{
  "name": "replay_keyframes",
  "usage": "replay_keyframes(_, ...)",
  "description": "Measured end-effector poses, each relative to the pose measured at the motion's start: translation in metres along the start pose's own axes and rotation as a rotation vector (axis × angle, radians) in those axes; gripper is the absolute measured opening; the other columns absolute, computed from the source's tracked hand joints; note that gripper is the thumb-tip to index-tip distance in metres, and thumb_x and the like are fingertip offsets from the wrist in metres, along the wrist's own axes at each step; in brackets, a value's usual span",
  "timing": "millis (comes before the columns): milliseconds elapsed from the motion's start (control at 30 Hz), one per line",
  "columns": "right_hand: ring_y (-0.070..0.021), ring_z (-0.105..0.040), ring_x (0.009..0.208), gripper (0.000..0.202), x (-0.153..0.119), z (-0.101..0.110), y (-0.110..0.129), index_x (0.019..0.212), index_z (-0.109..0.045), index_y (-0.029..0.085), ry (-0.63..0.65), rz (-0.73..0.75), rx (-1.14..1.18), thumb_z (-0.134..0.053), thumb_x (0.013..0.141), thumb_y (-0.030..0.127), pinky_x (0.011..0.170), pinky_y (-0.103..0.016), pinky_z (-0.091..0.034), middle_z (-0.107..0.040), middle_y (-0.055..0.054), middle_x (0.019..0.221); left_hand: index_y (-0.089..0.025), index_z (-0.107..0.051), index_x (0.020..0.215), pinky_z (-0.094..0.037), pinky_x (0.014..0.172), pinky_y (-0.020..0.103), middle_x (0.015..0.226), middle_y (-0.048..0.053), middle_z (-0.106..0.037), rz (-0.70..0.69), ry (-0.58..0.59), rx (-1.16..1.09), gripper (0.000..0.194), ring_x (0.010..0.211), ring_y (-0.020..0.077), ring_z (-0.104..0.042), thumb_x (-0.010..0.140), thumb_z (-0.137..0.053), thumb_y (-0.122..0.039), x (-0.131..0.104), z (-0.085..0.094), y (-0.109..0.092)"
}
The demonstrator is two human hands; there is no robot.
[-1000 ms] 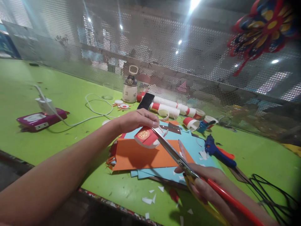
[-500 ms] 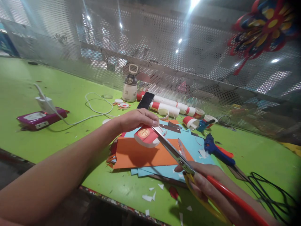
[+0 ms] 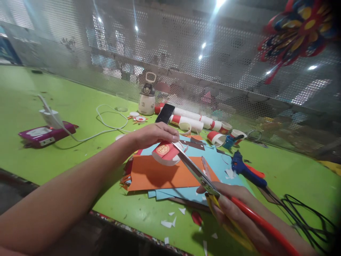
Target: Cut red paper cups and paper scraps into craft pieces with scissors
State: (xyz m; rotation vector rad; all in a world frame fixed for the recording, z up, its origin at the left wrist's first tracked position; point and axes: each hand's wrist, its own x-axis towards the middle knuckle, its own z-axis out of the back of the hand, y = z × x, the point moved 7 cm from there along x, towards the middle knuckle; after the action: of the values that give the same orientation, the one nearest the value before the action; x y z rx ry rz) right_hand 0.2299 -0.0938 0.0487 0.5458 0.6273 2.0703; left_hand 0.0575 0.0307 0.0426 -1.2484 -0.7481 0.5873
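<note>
My left hand (image 3: 158, 134) is closed on a red and white paper cup piece (image 3: 166, 154) with a gold emblem, held above an orange sheet (image 3: 154, 176). In my right hand (image 3: 229, 204) are scissors (image 3: 195, 170) with red and yellow handles. Their blade tips touch the cup piece beside my left thumb. Blue sheets (image 3: 170, 194) lie beneath the orange one. White paper scraps (image 3: 166, 224) and a red scrap (image 3: 196, 218) are scattered near the table's front edge.
A blue glue gun (image 3: 247, 172) with a black cable lies at right. Behind the sheets are a phone (image 3: 165, 113), paper cups (image 3: 216, 138) and a bottle (image 3: 146, 99). At left, a purple power strip (image 3: 48, 135) holds a charger with a white cable.
The scissors' handles and my right hand have shifted slightly left. My left hand and the cup piece have hardly moved.
</note>
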Motion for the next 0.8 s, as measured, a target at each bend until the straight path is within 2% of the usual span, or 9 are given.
replay_keyframes(100, -0.0178, -0.062, 0.057, 0.049, 0.001, -0.003, 0.001, 0.095, -0.07, 0.025, 0.03, -0.003, 0.077, -0.03, 0.096, 0.052, 0.051, -0.026, -0.048, -0.067, -0.003, 0.066, -0.013, -0.059, 0.062, -0.026, 0.05, 0.025, 0.059, -0.002, -0.044, -0.023, -0.054, 0.015, 0.018, 0.053, 0.009, -0.036, 0.075, -0.063, -0.026, 0.002, 0.004, 0.001)
replay_keyframes(233, -0.0182, -0.062, 0.059, 0.051, -0.001, 0.0, -0.018, 0.099, -0.067, 0.022, 0.0, -0.159, 0.083, -0.033, 0.092, 0.06, 0.055, -0.028, -0.051, -0.065, -0.004, 0.069, -0.015, -0.052, 0.059, -0.025, 0.048, 0.025, 0.055, -0.004, -0.038, -0.054, -0.231, 0.027, 0.024, 0.049, 0.008, -0.033, 0.075, -0.062, -0.03, 0.004, 0.016, 0.002)
replay_keyframes(367, -0.0141, -0.05, 0.052, 0.044, -0.002, 0.002, -0.032, 0.073, -0.057, 0.023, 0.02, -0.174, 0.181, -0.034, 0.094, 0.054, 0.049, -0.025, -0.043, -0.053, 0.002, 0.059, -0.015, -0.053, 0.063, -0.029, 0.05, 0.025, 0.056, -0.004, -0.042, -0.063, -0.265, 0.069, 0.025, 0.051, 0.0094, -0.038, 0.077, -0.06, -0.035, 0.005, 0.018, 0.005)
replay_keyframes(433, -0.0138, -0.048, 0.054, 0.04, -0.002, 0.008, -0.034, 0.068, -0.051, 0.023, -0.029, -0.157, 0.211, -0.037, 0.095, 0.049, 0.05, -0.025, -0.041, -0.052, 0.002, 0.062, -0.015, -0.054, 0.062, -0.03, 0.051, 0.025, 0.056, -0.003, -0.043, -0.058, -0.268, 0.103, 0.026, 0.051, 0.01, -0.04, 0.076, -0.059, -0.036, 0.006, 0.017, 0.007)
replay_keyframes(567, -0.0153, -0.053, 0.063, 0.026, 0.003, 0.019, -0.032, 0.086, -0.057, 0.023, -0.167, -0.163, 0.074, -0.049, 0.092, 0.046, 0.06, -0.027, -0.043, -0.056, 0.002, 0.071, -0.015, -0.053, 0.065, -0.031, 0.053, 0.025, 0.058, -0.003, -0.046, -0.063, -0.331, 0.197, 0.025, 0.053, 0.0103, -0.041, 0.077, -0.057, -0.036, 0.01, 0.014, 0.011)
replay_keyframes(667, -0.0164, -0.053, 0.063, 0.028, 0.011, 0.018, -0.032, 0.095, -0.06, 0.019, -0.222, -0.197, -0.031, -0.052, 0.089, 0.045, 0.062, -0.028, -0.042, -0.056, 0.002, 0.068, -0.015, -0.054, 0.07, -0.035, 0.06, 0.026, 0.066, -0.001, -0.051, -0.099, -0.372, 0.293, 0.026, 0.062, 0.0123, -0.046, 0.082, -0.051, -0.038, 0.02, 0.007, 0.015)
replay_keyframes(800, -0.0169, -0.054, 0.06, 0.033, 0.017, 0.015, -0.04, 0.099, -0.061, 0.016, -0.301, -0.233, -0.038, -0.052, 0.088, 0.047, 0.059, -0.028, -0.042, -0.055, 0.002, 0.062, -0.015, -0.063, 0.081, -0.04, 0.072, 0.028, 0.082, 0.003, -0.063, -0.099, -0.301, 0.485, 0.026, 0.078, 0.0172, -0.054, 0.083, -0.049, -0.037, 0.034, -0.005, 0.018)
